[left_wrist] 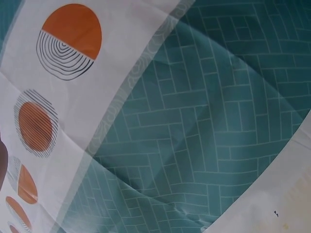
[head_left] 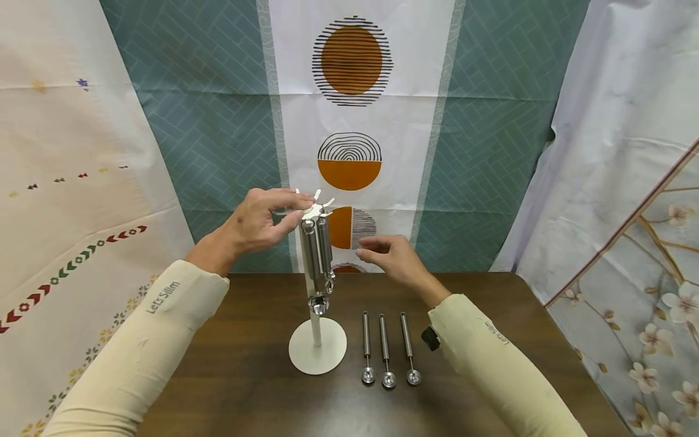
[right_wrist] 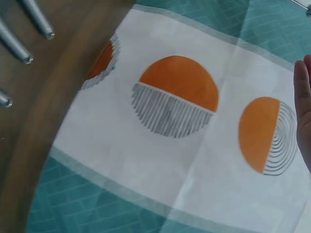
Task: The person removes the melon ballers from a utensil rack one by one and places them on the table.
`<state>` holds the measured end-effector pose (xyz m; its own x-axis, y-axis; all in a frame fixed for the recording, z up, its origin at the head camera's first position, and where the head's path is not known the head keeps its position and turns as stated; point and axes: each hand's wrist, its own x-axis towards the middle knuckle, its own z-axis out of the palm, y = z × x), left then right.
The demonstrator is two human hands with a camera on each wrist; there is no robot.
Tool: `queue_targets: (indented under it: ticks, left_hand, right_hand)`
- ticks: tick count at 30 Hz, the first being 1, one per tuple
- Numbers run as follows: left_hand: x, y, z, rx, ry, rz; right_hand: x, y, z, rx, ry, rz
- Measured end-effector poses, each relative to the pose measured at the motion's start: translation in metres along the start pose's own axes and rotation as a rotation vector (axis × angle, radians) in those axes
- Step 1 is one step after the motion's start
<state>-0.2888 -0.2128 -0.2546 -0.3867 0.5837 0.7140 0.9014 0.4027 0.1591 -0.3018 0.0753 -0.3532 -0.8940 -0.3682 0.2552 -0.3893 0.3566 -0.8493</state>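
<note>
A white hook stand (head_left: 295, 358) rises from a round base. Its ring of hooks is at the top, and several metal utensils (head_left: 311, 255) with long tubular handles and small heads hang below. My left hand (head_left: 256, 218) holds the top of the stand between thumb and fingers. To the right of the stand, my right hand (head_left: 393, 261) is raised with nothing in it, thumb and fingers apart. Below it on the table lie three utensils, left (head_left: 367, 340), middle (head_left: 384, 343) and right (head_left: 407, 340), each with a small round head towards me.
The brown table (head_left: 229, 364) ends at a patterned curtain (head_left: 218, 121) of teal and white with orange circles. Pale printed cloths hang at the left (head_left: 82, 182) and right (head_left: 617, 152). A black piece (head_left: 430, 338) sits at my right cuff.
</note>
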Motion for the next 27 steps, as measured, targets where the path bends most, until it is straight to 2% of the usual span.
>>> queue_targets:
  ticks: [10, 15, 22, 27]
  left_hand:
    - [0.000, -0.002, 0.002, 0.015, 0.013, 0.005]
    - [-0.001, -0.003, 0.002, 0.011, -0.005, -0.010]
    - [-0.001, -0.003, 0.002, 0.000, -0.011, -0.022]
    - [-0.001, -0.004, 0.002, -0.010, -0.008, -0.026]
  right_hand:
    - [0.017, -0.024, 0.009, 0.071, -0.035, -0.080]
    - [0.024, -0.032, 0.017, 0.139, -0.097, -0.112]
    - [0.029, -0.036, 0.024, 0.164, -0.145, -0.207]
    - [0.032, -0.037, 0.029, 0.169, -0.149, -0.233]
